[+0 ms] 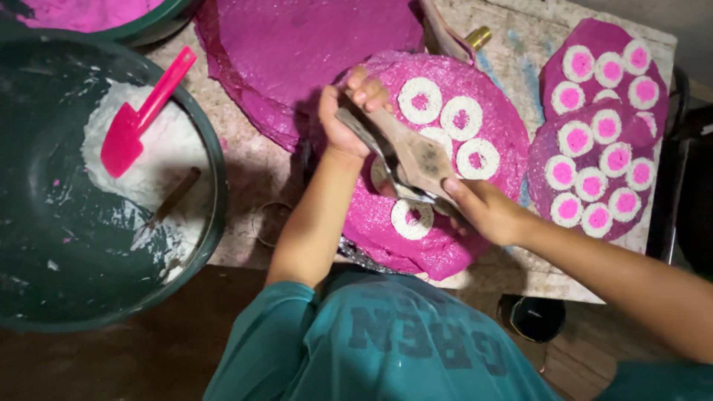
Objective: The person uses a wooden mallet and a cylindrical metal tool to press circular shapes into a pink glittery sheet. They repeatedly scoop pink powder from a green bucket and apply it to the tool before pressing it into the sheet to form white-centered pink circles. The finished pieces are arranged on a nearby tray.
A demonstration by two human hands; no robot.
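My left hand (347, 111) grips the far end of a long brown wooden and metal tool (413, 154). My right hand (484, 212) holds its near end. The tool lies slanted over a round pink sheet (499, 126). On that sheet sit several white rings with pink centres, such as the ring (420, 99) by my left hand and the ring (411, 217) under the tool's near end. A small metal ring piece (384, 178) shows just beneath the tool.
A large dark green bowl (212, 156) on the left holds white powder (167, 160), a pink plastic scoop (140, 119) and a brown stick (174, 197). Plain pink sheets (297, 44) lie behind. Two pink sheets (538, 160) covered with rings lie at the right. A black cup (536, 318) stands below the table edge.
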